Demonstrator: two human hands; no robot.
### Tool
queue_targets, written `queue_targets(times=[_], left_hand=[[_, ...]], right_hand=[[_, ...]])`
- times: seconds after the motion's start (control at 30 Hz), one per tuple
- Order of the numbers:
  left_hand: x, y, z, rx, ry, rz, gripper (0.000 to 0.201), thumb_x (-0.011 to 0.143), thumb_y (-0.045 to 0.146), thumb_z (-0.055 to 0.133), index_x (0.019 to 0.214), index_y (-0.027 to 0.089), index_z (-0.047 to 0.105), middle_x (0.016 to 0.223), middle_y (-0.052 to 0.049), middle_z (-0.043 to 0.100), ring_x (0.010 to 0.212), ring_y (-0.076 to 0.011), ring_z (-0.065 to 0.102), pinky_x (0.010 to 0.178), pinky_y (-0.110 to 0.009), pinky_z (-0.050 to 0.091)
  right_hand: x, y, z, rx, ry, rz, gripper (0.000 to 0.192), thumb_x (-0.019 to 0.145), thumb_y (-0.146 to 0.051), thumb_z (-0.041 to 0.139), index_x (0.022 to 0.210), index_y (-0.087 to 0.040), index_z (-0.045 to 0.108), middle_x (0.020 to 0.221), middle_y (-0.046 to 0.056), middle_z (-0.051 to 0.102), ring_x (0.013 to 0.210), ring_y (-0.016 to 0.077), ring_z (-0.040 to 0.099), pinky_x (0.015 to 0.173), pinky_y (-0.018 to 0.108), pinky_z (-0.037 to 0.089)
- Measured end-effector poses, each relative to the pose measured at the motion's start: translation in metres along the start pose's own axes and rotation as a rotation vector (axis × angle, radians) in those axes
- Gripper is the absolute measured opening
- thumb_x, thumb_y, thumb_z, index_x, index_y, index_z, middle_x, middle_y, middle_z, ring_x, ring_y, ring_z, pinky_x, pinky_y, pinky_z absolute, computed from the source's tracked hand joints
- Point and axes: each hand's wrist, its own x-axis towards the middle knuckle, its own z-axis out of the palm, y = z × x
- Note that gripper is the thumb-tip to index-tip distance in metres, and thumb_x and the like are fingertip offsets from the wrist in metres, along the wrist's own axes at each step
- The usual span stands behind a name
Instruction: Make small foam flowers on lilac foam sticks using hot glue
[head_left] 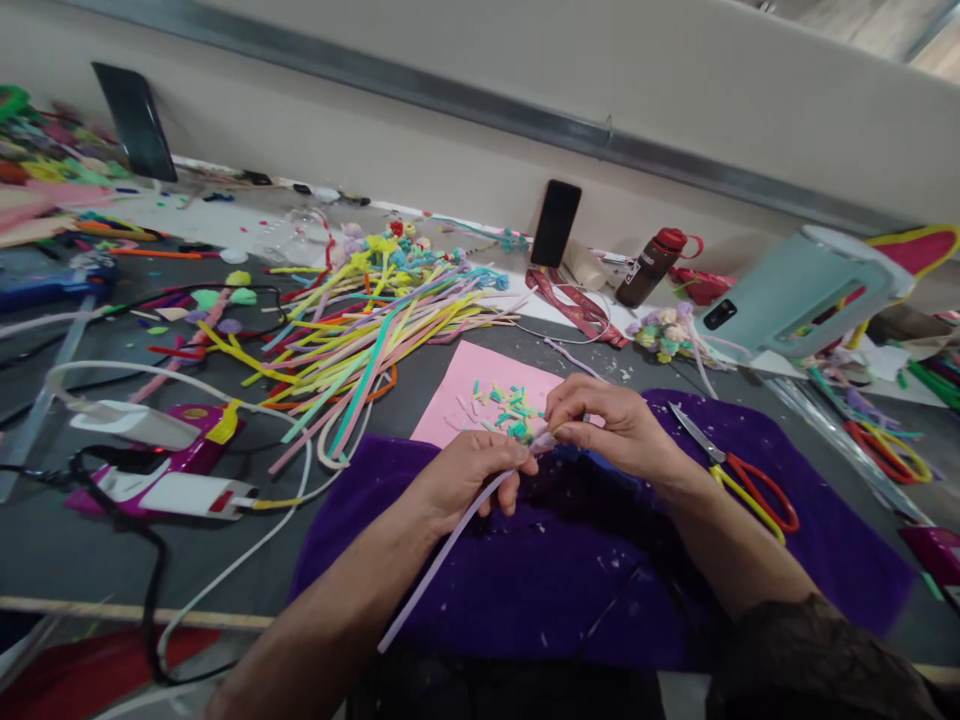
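Note:
My left hand [469, 475] grips a pale lilac pipe cleaner [435, 565] that runs down toward my lap. My right hand [611, 425] pinches the upper end of the same pipe cleaner just beside the left fingers. Both hands hover over a purple cloth [525, 580] spread on the dark table. Right behind them lies a pink paper sheet [469, 385] with small cut teal and yellow bits [508, 408] on it.
A heap of coloured pipe cleaners [360, 320] lies at the back left. Red-handled scissors [739, 475] rest on the cloth at right. A pink glue gun [161, 465] with cords sits at left. A phone [556, 222], a dark bottle [651, 265] and a pale teal box [799, 290] stand by the wall.

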Motion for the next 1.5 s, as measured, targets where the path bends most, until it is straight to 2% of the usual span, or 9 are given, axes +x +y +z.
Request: queue_targets(times=[0.3,0.63,1.03,1.5], left_hand=[[-0.0007,0.0007,0.0004,0.055,-0.008,-0.015,0.02,0.07,0.03,0.057,0.065,0.012,0.064,0.033,0.001,0.05,0.026,-0.006,0.038,0.031,-0.018,0.022],[-0.0023,0.0023,0.002,0.094,-0.008,-0.015,0.021,0.071,0.031,0.056,0.065,0.012,0.063,0.033,0.001,0.05,0.026,-0.0059,0.037,0.031,-0.017,0.021],[-0.0015,0.0016,0.0014,0.085,-0.003,-0.005,0.019,0.071,0.03,0.056,0.066,0.012,0.063,0.033,0.002,0.05,0.026,-0.0056,0.037,0.032,-0.018,0.023],[-0.0018,0.0023,0.0005,0.11,0.002,0.017,0.021,0.073,0.031,0.056,0.071,0.011,0.064,0.036,0.002,0.051,0.029,-0.0057,0.041,0.03,-0.015,0.024]], right_hand=[[0.0007,0.0004,0.0,-0.067,-0.102,-0.01,0.009,0.084,-0.021,0.053,0.08,-0.017,0.06,0.084,0.005,0.059,0.083,0.0143,0.056,0.076,0.029,0.045],[0.0007,0.0014,0.0005,-0.126,-0.081,-0.023,0.011,0.084,-0.024,0.053,0.08,-0.017,0.06,0.084,0.005,0.059,0.083,0.015,0.056,0.076,0.03,0.045],[0.0,0.0025,-0.0022,-0.245,-0.119,-0.059,0.008,0.084,-0.022,0.052,0.083,-0.018,0.06,0.088,0.006,0.06,0.086,0.0159,0.056,0.077,0.03,0.045],[-0.0001,0.0017,-0.0028,-0.247,-0.128,-0.053,0.011,0.085,-0.025,0.051,0.082,-0.018,0.059,0.087,0.007,0.06,0.086,0.0162,0.056,0.076,0.031,0.045]])
